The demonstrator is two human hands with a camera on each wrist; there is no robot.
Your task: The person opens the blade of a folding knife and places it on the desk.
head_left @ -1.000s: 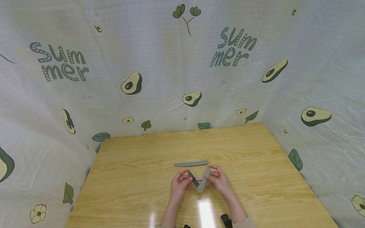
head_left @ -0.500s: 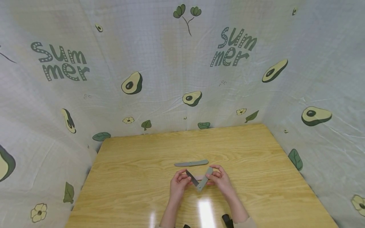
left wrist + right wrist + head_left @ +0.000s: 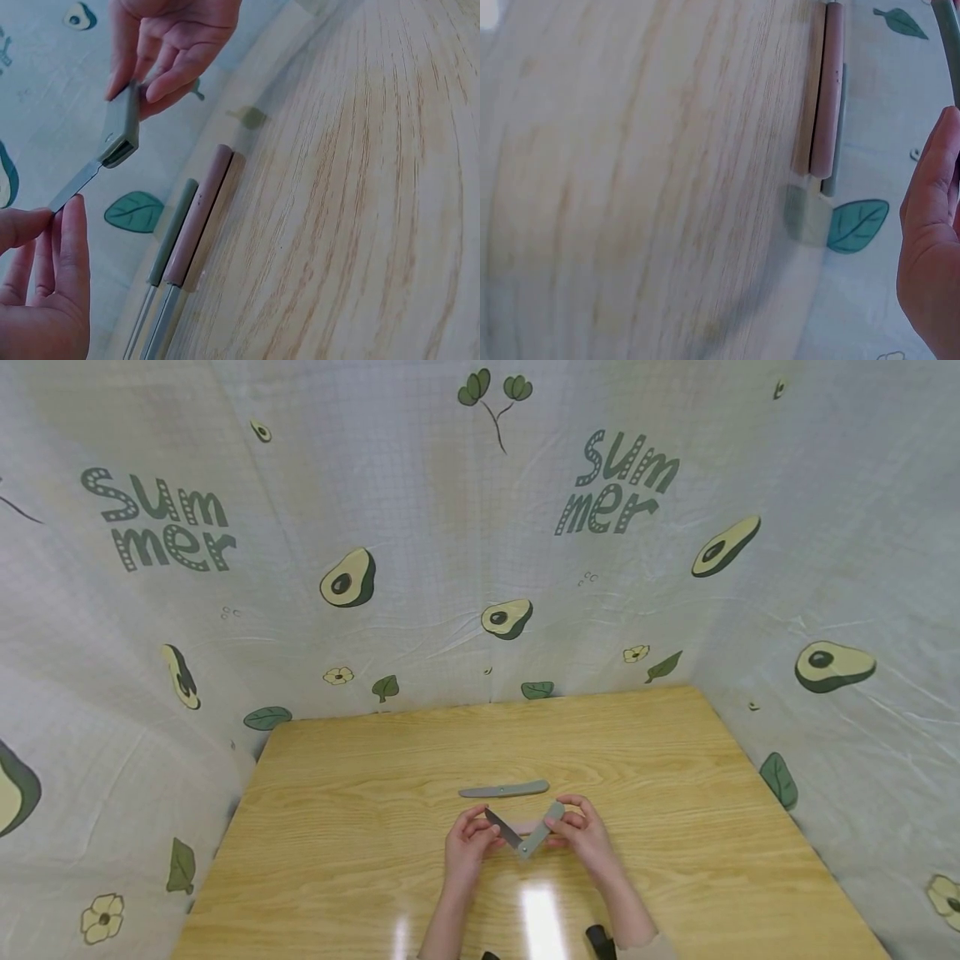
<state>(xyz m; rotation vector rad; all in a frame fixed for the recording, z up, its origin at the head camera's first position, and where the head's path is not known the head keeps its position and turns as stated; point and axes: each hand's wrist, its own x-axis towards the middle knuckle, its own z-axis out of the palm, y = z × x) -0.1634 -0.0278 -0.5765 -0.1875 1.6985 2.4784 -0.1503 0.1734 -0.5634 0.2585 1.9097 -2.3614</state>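
Note:
A green-handled folding knife (image 3: 537, 838) is held above the table, half unfolded in a V with its pivot toward me. The left hand (image 3: 467, 850) pinches the blade near its tip between thumb and fingers. At the other end, the right hand (image 3: 589, 842) grips the handle. In the left wrist view, the handle (image 3: 120, 124) stands at an angle to the thin blade (image 3: 77, 184). Beyond the hands, a second green folding knife (image 3: 512, 790) lies unfolded on the table. Partly covered behind the held one is a pink-handled folding knife (image 3: 527, 827), also unfolded.
The wooden table (image 3: 360, 827) is bordered at the back and sides by a hanging cloth (image 3: 420, 510) printed with avocados and leaves. Black pieces (image 3: 600, 941) show near the wrists at the lower edge.
The hands have drawn slightly apart, and the angle between the knife's blade and handle has widened. Both knives on the table stay where they were.

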